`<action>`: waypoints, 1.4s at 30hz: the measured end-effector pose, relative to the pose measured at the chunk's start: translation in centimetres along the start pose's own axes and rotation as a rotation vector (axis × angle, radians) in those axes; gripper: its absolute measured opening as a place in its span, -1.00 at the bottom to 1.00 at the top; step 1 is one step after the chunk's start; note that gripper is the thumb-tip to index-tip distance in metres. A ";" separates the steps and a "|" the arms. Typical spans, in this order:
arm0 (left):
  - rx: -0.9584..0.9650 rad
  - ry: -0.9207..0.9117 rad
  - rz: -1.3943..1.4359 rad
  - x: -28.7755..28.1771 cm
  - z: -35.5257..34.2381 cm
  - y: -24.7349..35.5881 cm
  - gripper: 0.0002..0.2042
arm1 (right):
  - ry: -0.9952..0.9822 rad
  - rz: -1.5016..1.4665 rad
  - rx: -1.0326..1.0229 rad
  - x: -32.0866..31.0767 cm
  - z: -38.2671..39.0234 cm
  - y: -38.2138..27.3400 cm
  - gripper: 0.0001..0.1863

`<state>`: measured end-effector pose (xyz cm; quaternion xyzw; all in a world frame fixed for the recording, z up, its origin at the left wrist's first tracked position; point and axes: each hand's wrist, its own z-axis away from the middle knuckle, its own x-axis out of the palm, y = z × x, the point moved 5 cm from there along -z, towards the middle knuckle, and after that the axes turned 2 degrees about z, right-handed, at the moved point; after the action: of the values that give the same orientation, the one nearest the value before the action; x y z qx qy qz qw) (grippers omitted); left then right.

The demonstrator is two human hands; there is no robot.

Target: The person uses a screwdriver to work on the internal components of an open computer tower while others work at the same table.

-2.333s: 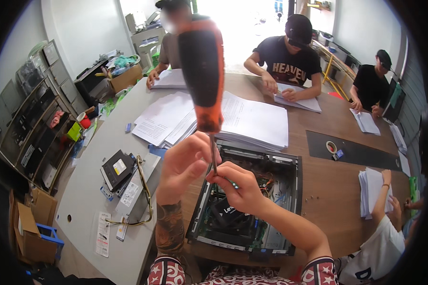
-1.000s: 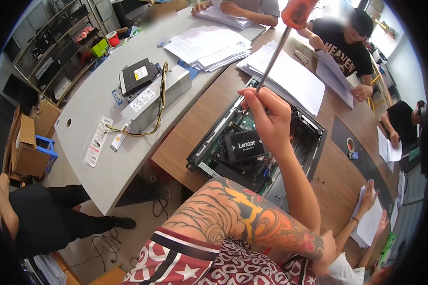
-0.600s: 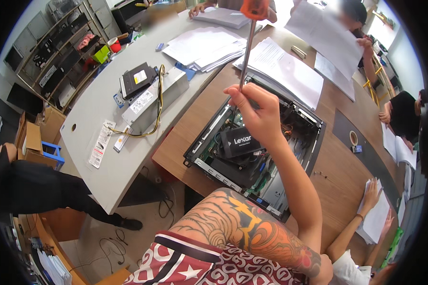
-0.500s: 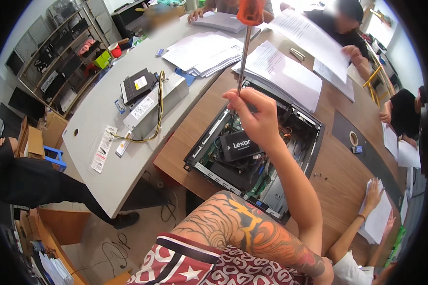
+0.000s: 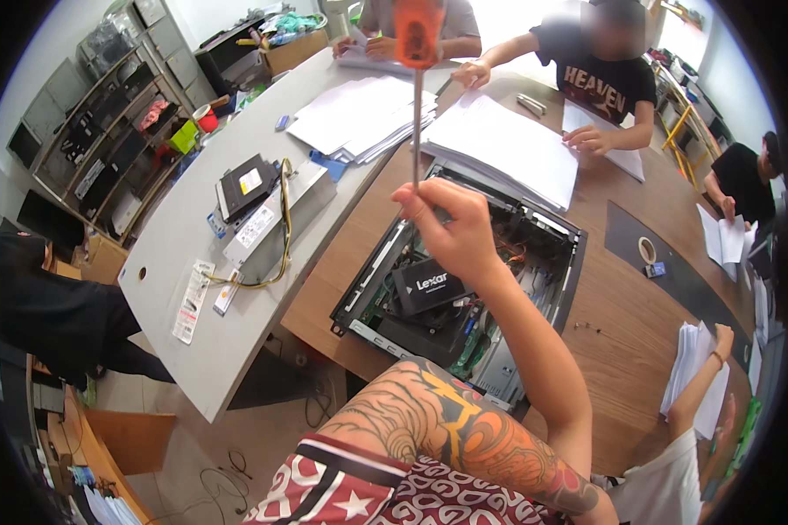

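My right hand [image 5: 451, 229] pinches the metal shaft of a screwdriver [image 5: 418, 118] low down between thumb and fingers. The tool stands upright, its translucent orange-red handle at the top of the view. Beneath the hand lies an open desktop computer case [image 5: 346, 306] with boards and cables inside. A black solid-state drive [image 5: 429, 284] rests in it, tilted, just below my right wrist. My tattooed left arm folds across my front, and the left hand [image 5: 597, 512] sits by my right elbow at the lower edge. Its fingers are mostly hidden.
A metal power supply [image 5: 263, 223] with cables, a black optical drive [image 5: 247, 185] and opened packaging [image 5: 193, 302] lie on the grey table at left. Paper stacks [image 5: 499, 144] border the case. A tape roll [image 5: 647, 250] lies at right. Several people handle papers around the table.
The view has shifted slightly. My right hand and the screwdriver have moved a little left. Across the table, a person's lifted paper sheet is now down.
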<state>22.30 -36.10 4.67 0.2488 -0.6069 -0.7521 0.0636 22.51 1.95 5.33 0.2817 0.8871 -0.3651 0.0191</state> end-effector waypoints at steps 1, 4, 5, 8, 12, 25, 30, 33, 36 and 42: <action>-0.049 -0.075 0.030 0.7 -0.6 -0.4 -0.30 | -0.004 0.003 -0.021 0.1 0.0 0.1 -0.83; -0.002 -0.052 0.030 1.0 -0.7 -0.1 -0.28 | 0.017 0.009 -0.039 0.0 0.1 0.0 -0.84; -0.008 -0.078 0.021 1.0 -0.1 0.0 -0.28 | 0.029 -0.015 -0.045 -0.3 0.1 0.1 -0.84; -0.062 -0.046 0.090 0.6 0.9 -0.1 -0.31 | 0.028 -0.005 -0.028 -0.3 0.0 0.0 -0.83; 0.007 -0.138 0.065 0.5 1.4 0.3 -0.38 | 0.035 -0.013 -0.001 -0.4 0.2 0.2 -0.82; -0.012 -0.028 -0.011 -0.8 3.3 1.1 -0.57 | -0.006 0.035 -0.059 -0.8 0.2 0.0 -0.83; 0.277 0.545 0.060 -3.0 8.2 -1.4 -0.76 | 0.000 0.030 -0.074 -0.5 0.2 -0.1 -0.74; 0.323 0.845 -0.290 -5.2 17.1 0.3 -0.81 | 0.003 0.018 -0.062 -0.3 0.3 -0.2 -0.72; 0.053 0.977 -0.544 -6.5 27.9 4.7 -0.86 | 0.011 -0.016 -0.070 0.4 0.0 -0.8 -0.72; 0.260 1.676 -0.891 -8.3 44.6 11.0 -0.77 | -0.031 0.040 -0.063 -0.2 0.2 -0.4 -0.71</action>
<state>7.08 3.66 23.75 0.9193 -0.2925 -0.2114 0.1574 22.44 1.44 5.51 0.2929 0.8919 -0.3410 0.0490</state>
